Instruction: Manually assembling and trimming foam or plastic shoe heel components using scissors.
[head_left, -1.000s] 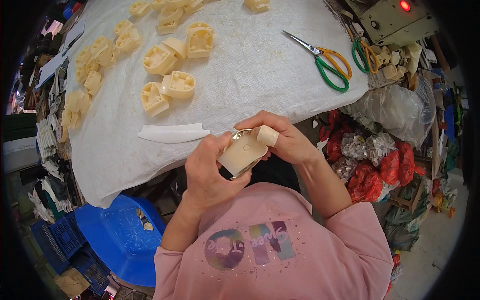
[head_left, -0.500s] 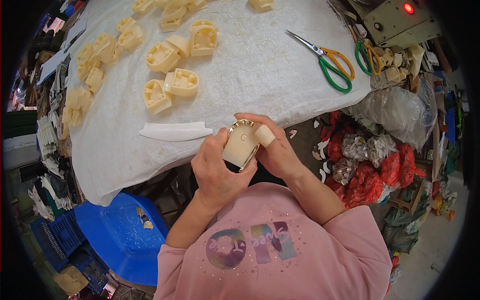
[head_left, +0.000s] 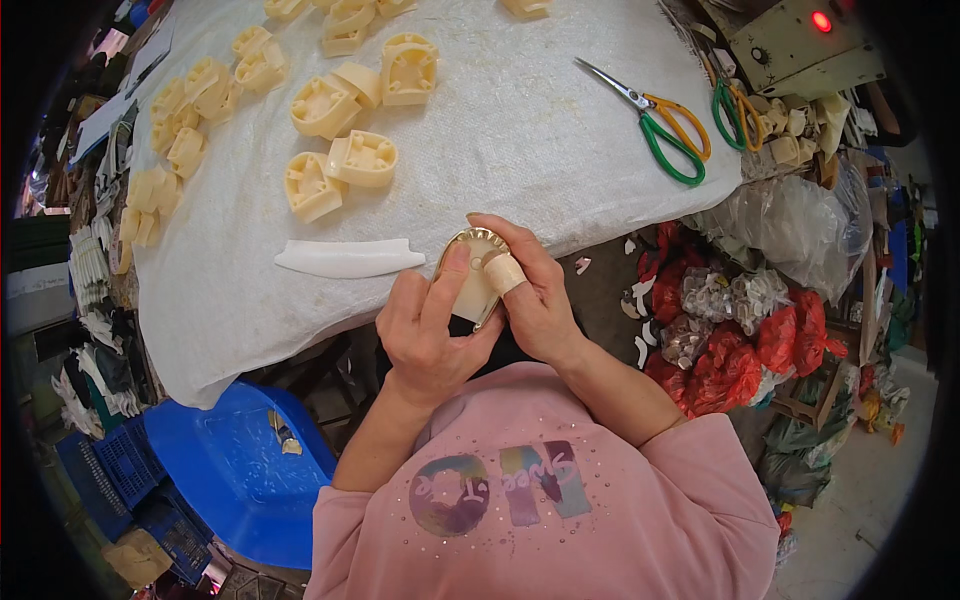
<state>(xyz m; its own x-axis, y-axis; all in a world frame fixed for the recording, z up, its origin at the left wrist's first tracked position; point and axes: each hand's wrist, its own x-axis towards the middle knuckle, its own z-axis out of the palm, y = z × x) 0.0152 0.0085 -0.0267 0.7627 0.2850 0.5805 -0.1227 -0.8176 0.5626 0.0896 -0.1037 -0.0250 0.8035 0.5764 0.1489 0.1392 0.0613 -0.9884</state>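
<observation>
A white woven cloth [head_left: 560, 150] covers the table [head_left: 240, 330]; a blue plastic stool [head_left: 240, 480] stands below, with grey concrete floor [head_left: 850, 540] at right.

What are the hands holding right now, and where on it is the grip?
Both hands grip one cream plastic part: the left hand across its lower face, thumb on top; the right hand along its right edge, bandaged thumb pressing it.
</observation>
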